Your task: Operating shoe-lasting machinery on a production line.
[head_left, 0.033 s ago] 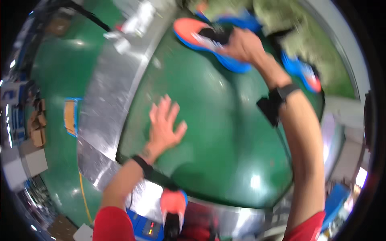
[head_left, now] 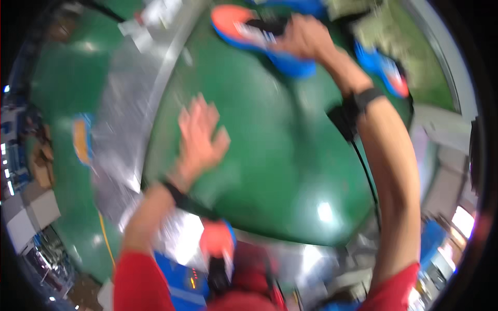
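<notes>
My right hand (head_left: pixel 303 37) is closed around the rear part of a shoe (head_left: pixel 233 26) with an orange toe, dark middle and blue sole edge. The shoe is held over the far part of a green surface (head_left: pixel 259 155), its toe pointing left. My left hand (head_left: pixel 199 137) is empty, fingers spread, above the left side of the same surface; it is a little blurred. Another orange-and-blue shoe (head_left: pixel 381 67) lies at the far right, past my right wrist. Close to my body is a further orange-toed shoe (head_left: pixel 218 239), partly cut off by my clothing.
A grey metal edge strip (head_left: pixel 124 98) borders the green surface on the left, with white crumpled material (head_left: pixel 155 15) at its far end. A blue box with lit digits (head_left: pixel 181 280) stands near my left arm. A black cable (head_left: pixel 367 173) hangs from my right wrist.
In the picture, the surface and both hands sit higher and slightly further left than before. My right hand keeps its hold on the shoe; my left hand stays spread.
</notes>
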A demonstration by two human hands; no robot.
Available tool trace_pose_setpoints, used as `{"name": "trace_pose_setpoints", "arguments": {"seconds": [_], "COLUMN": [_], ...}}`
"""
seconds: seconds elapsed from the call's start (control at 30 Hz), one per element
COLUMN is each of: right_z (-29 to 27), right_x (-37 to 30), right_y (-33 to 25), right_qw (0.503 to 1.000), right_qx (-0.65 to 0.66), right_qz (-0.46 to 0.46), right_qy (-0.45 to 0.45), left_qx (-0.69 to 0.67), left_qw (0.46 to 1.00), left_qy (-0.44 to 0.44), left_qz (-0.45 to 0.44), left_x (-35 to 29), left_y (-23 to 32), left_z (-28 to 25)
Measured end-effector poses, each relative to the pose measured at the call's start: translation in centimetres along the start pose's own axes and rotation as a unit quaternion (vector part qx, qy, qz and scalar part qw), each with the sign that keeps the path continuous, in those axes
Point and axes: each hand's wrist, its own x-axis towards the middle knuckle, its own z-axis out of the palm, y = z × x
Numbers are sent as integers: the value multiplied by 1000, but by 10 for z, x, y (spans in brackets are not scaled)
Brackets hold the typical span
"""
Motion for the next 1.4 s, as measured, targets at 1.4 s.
{"name": "trace_pose_setpoints", "arguments": {"seconds": [1.4], "right_z": [201], "right_x": [-1311], "right_y": [-422], "right_qw": [-57], "right_qx": [412], "right_qz": [423], "right_qy": [805], "left_qx": [-134], "left_qw": [675], "left_qy": [-412], "left_qz": [597], "left_x": [-832], "left_y": [1045], "left_z": [-65]}}
